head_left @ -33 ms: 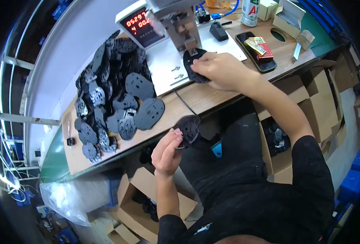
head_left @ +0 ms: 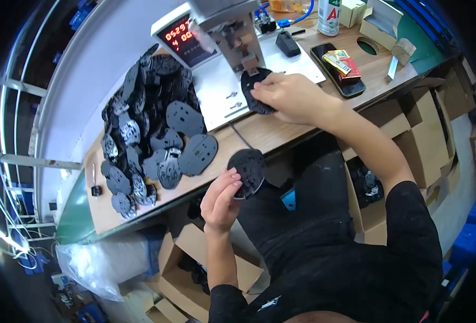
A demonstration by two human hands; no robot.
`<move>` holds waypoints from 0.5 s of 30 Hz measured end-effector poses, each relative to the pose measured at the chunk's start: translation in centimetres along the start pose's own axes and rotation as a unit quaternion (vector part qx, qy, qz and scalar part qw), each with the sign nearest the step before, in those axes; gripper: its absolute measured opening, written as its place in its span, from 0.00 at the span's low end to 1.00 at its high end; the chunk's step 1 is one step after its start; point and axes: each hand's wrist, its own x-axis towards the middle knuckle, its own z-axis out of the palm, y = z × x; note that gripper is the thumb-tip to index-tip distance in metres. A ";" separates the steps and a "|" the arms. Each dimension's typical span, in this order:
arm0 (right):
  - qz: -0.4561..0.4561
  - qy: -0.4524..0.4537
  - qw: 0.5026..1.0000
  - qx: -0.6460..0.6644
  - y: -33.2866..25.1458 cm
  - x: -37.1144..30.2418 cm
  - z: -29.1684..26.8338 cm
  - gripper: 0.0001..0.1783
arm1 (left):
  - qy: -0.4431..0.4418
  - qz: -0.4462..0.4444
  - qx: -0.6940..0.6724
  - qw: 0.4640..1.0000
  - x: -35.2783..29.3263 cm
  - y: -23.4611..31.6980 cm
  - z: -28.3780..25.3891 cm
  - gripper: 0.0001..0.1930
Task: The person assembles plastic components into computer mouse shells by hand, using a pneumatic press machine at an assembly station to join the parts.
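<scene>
Holding a black disc (head_left: pixel 247 171) off the tabletop (head_left: pixel 270 134) edge, left hand (head_left: pixel 221 202) fingers clamped on it; right hand (head_left: pixel 291 97) fingers pinching another black plate (head_left: pixel 253 89) under the press (head_left: pixel 232 32).

Black short-sleeved shirt, black trousers, bare forearms, no gloves

Pile of black plates (head_left: pixel 152 134) blocks desk (head_left: pixel 270 134) left side; bare strip btwn pile & press machine (head_left: pixel 232 32); phone (head_left: pixel 337 70), boxes crowd right.
</scene>
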 end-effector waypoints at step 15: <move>0.035 0.050 0.997 0.043 -0.9 -0.4 0.3 0.18 | -0.149 0.005 0.115 0.982 3.3 -4.4 3.3 0.16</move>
